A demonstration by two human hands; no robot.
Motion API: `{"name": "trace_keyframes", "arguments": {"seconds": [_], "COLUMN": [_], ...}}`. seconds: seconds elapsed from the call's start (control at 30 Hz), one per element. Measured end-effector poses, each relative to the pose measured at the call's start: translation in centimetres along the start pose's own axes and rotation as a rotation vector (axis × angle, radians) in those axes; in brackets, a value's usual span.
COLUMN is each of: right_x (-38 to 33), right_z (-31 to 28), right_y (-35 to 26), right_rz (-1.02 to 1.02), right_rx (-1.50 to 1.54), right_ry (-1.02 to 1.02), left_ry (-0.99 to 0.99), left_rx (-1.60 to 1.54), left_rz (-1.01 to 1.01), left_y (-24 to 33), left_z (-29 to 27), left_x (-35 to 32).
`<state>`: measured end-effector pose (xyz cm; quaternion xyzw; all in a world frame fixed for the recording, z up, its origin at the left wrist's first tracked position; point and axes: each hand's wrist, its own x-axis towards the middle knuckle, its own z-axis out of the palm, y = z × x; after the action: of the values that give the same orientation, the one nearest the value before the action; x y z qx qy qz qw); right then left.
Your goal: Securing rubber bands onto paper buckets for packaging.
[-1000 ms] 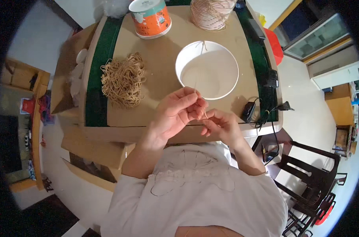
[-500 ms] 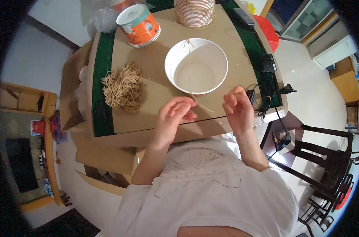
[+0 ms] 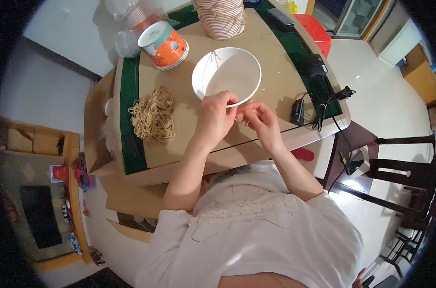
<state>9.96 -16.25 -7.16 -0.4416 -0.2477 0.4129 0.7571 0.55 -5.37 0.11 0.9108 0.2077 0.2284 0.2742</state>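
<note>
A white round paper bucket [image 3: 249, 65], its mouth tilted up toward me, stands on the table in front of me. A thin tan string [image 3: 215, 58] is fastened at its far rim and runs down inside. My left hand [image 3: 219, 115] is closed at the near rim, its fingers over the edge and the thumb outside. Close beside it, just outside the bucket, my right hand [image 3: 262, 124] pinches what looks like the string's loose end. The fingertips of both hands almost meet, and they hide most of that end. A loose heap of tan strings [image 3: 154, 117] lies to the left.
An orange and teal paper bucket [image 3: 164, 48] sits upside down at the back left. A tall stack of white buckets [image 3: 221, 19] with strings stands at the back. Black adapters [image 3: 317, 65] and cables lie along the right edge, near a red stool [image 3: 314, 33]. A dark chair [image 3: 405, 165] is right.
Both hands have come together at the bucket's near rim, the left moving up and right, the right moving left. The string's loose end, which hung in view before, is now mostly covered by fingers.
</note>
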Motion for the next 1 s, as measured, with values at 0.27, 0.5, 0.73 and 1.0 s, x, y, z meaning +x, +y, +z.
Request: {"name": "trace_keyframes", "arguments": {"seconds": [0.27,0.5,0.73,1.0], "right_x": [1.0,1.9,0.7,-0.4], "right_z": [1.0,0.1,0.6,1.4], "right_y": [0.7,1.6,-0.9,-2.2], "right_rz": [-0.218,-0.31,-0.286,-0.252], "right_rx": [-0.183,-0.354,-0.196,-0.182], "right_ry": [0.174,0.141,0.067,-0.02], "left_ry": [-0.045,0.0,0.178,0.052], "left_rx": [-0.051,-0.017,0.013,0.056], "left_rz": [-0.133,-0.188,0.068,0.265], "left_y": [0.0,0.0,0.8,1.0], "left_z": [0.3,0.2,-0.5,-1.9], "left_x": [1.2,1.9,0.7,-0.4]}}
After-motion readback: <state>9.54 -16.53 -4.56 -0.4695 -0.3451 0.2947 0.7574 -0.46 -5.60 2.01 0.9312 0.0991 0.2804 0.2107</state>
